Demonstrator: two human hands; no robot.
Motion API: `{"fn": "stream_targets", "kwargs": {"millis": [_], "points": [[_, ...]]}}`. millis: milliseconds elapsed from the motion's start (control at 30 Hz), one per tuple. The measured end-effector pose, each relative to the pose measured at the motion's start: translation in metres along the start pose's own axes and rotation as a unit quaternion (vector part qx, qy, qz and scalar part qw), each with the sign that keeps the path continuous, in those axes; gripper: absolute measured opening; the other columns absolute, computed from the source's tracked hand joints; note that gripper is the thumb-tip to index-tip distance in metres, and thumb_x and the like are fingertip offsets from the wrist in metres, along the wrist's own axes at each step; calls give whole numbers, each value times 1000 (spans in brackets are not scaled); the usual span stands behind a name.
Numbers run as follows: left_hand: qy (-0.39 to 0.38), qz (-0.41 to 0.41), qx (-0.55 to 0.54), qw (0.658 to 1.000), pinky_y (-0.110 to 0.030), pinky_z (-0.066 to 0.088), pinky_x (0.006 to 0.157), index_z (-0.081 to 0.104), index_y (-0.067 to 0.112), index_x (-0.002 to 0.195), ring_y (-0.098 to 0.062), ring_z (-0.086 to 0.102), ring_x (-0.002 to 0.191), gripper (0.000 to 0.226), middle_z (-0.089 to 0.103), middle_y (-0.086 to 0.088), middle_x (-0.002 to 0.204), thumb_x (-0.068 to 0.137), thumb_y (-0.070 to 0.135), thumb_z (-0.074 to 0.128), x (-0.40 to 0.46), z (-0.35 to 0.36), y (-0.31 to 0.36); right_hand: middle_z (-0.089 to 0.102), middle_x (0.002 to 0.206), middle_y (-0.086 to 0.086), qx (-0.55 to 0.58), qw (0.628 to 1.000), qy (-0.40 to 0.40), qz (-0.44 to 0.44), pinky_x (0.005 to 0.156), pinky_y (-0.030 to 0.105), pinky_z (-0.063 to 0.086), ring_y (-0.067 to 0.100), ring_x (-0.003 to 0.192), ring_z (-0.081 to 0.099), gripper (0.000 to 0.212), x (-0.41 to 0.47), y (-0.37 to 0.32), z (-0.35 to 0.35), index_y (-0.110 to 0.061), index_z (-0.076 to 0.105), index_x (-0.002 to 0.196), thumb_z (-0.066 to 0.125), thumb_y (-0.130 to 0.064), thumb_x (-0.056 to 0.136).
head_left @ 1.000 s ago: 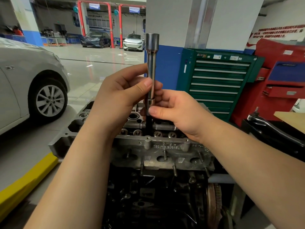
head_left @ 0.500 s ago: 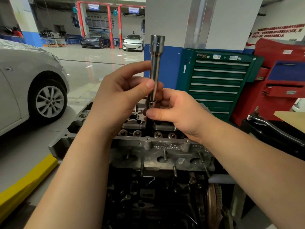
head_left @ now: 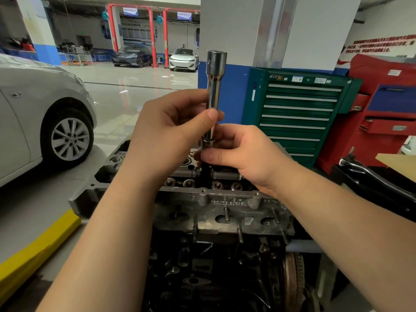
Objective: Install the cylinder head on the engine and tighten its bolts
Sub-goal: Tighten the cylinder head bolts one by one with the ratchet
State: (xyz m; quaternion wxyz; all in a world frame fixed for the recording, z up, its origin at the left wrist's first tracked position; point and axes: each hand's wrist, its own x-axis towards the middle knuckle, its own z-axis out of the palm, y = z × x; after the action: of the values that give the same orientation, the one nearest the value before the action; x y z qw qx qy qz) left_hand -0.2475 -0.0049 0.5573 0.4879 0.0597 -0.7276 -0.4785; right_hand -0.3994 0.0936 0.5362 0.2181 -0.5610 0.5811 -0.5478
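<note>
A grey cylinder head (head_left: 225, 203) sits on top of the dark engine block (head_left: 213, 266), with studs sticking out of its near side. A long chrome socket extension (head_left: 215, 86) stands nearly upright above the head's middle. My left hand (head_left: 166, 134) pinches its shaft between thumb and fingers. My right hand (head_left: 243, 154) grips its lower end, where a dark bit (head_left: 205, 170) reaches down into the head. What the bit sits on is hidden.
A silver car (head_left: 45, 122) stands at the left beside a yellow floor kerb (head_left: 38, 244). A green tool cabinet (head_left: 299, 113) and a red one (head_left: 382, 113) stand behind the engine at the right. A black part (head_left: 371, 174) lies at the far right.
The extension's top has tilted slightly to the right, then come back nearer upright. My left thumb has slid a little along the shaft. Both hands stay on the tool.
</note>
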Motion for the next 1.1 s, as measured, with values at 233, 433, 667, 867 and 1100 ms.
{"fn": "stream_targets", "kwargs": {"millis": [233, 433, 667, 867, 1100], "points": [[42, 21, 83, 995, -43, 62, 82, 79, 18, 115, -23, 76, 84, 27, 77, -7, 88, 89, 20, 84, 2, 3, 0, 78, 115, 3, 30, 999, -30, -3, 106, 40, 53, 20, 114, 72, 27, -1, 2, -2, -16, 76, 118, 75, -19, 91], [-25, 5, -15, 1000, -52, 63, 90, 75, 18, 119, -28, 79, 89, 24, 80, -6, 96, 96, 14, 67, 3, -4, -7, 79, 94, -5, -18, 1000, 0, -14, 96, 41, 57, 12, 95, 75, 23, 0, -2, 0, -26, 77, 98, 87, -13, 81], [5, -8, -42, 999, -39, 62, 83, 69, 20, 132, -24, 77, 91, 43, 79, -5, 99, 90, 23, 79, 2, 8, -3, 73, 85, 0, -32, 999, 32, -25, 90, 52, 59, 22, 83, 71, 35, -2, -3, 1, -13, 73, 98, 90, -33, 74], [70, -9, -2, 997, -56, 60, 82, 77, 16, 123, -22, 65, 77, 35, 65, -1, 79, 89, 13, 83, 3, 13, 1, 76, 121, -1, 26, 997, -65, -14, 109, 37, 51, 17, 121, 69, 28, -4, -2, 1, -24, 72, 121, 66, -12, 96], [30, -11, -28, 999, -59, 58, 92, 79, 27, 115, -28, 69, 85, 25, 74, -11, 94, 92, 19, 71, -1, 14, 7, 78, 104, 9, -21, 1000, 3, -17, 104, 57, 53, 28, 103, 75, 40, 2, -1, 2, -11, 71, 106, 89, -24, 73]]}}
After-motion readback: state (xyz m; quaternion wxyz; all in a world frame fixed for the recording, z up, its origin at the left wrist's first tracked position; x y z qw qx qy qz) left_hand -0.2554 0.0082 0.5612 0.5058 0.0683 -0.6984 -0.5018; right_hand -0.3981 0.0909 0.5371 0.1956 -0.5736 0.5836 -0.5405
